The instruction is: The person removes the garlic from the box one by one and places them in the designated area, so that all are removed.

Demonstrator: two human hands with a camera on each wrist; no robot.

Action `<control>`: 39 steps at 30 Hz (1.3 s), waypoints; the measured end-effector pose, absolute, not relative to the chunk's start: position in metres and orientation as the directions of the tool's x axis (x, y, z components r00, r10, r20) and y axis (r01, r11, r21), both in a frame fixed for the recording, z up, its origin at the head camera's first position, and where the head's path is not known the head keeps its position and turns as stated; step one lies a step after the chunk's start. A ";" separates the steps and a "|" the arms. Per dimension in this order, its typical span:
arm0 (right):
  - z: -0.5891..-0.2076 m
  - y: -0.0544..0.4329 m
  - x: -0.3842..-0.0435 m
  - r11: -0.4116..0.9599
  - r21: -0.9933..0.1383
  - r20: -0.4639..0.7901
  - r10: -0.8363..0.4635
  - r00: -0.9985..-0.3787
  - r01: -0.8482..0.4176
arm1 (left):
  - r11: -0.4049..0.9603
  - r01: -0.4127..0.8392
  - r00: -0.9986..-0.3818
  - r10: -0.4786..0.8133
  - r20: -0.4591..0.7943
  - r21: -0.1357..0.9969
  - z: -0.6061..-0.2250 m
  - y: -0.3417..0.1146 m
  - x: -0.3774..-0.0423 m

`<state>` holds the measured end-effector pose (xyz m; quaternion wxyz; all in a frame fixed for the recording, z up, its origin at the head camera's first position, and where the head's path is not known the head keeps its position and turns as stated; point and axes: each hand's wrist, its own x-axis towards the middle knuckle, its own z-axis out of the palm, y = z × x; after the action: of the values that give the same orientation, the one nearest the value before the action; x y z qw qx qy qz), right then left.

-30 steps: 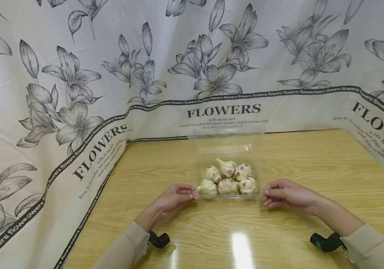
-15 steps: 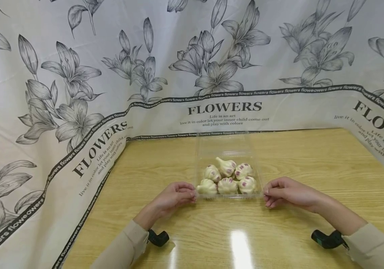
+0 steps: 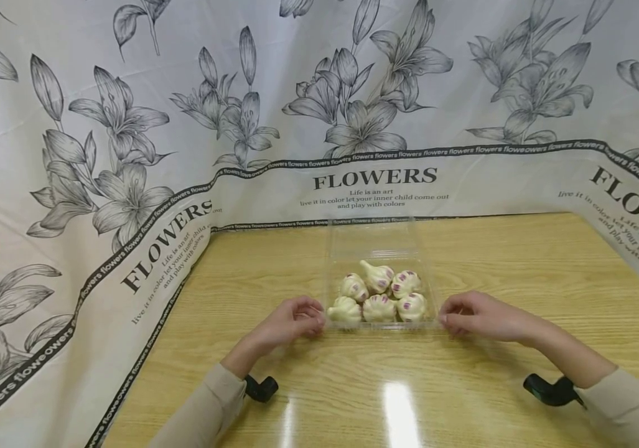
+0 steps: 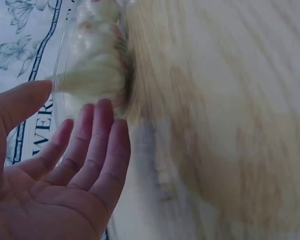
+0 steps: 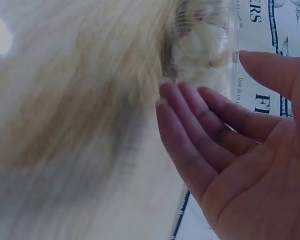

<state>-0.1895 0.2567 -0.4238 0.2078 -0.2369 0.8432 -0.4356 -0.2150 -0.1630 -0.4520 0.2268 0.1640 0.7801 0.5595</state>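
A clear plastic clamshell box [image 3: 372, 325] stands on the table with its lid [image 3: 372, 239] tipped back toward the curtain. Several garlic bulbs [image 3: 379, 308], pale with purple patches, lie inside in two rows. At the box's front left corner is my left hand [image 3: 291, 322]; its thumb is apart from its loosely extended fingers [image 4: 102, 130]. Mirroring it at the front right corner, my right hand [image 3: 484, 317] has its thumb near the rim and its fingers [image 5: 185, 130] extended beside the wall. Whether the fingertips touch the plastic is hard to tell.
A wooden table [image 3: 263, 274] carries the box, with a bright glare patch near the front. White curtain [image 3: 375, 186] printed with lilies encloses the back and sides. Black wrist devices [image 3: 262, 389] hang below both sleeves.
The lid has swung further back from the bulbs. Both hands have loosened at the front corners, their fingers less closed on the rim. The box and garlic stay in place.
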 end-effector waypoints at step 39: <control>-0.406 0.187 -0.232 0.804 -0.430 0.063 -0.427 -0.902 -0.411 | 0.112 -0.106 -0.940 0.312 -0.136 0.988 -0.457 -0.137 -0.264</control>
<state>-0.2324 0.1867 -0.4057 0.0183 -0.2205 0.9496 -0.2222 -0.2636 -0.1370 -0.4566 0.1577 0.0707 0.7287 0.6627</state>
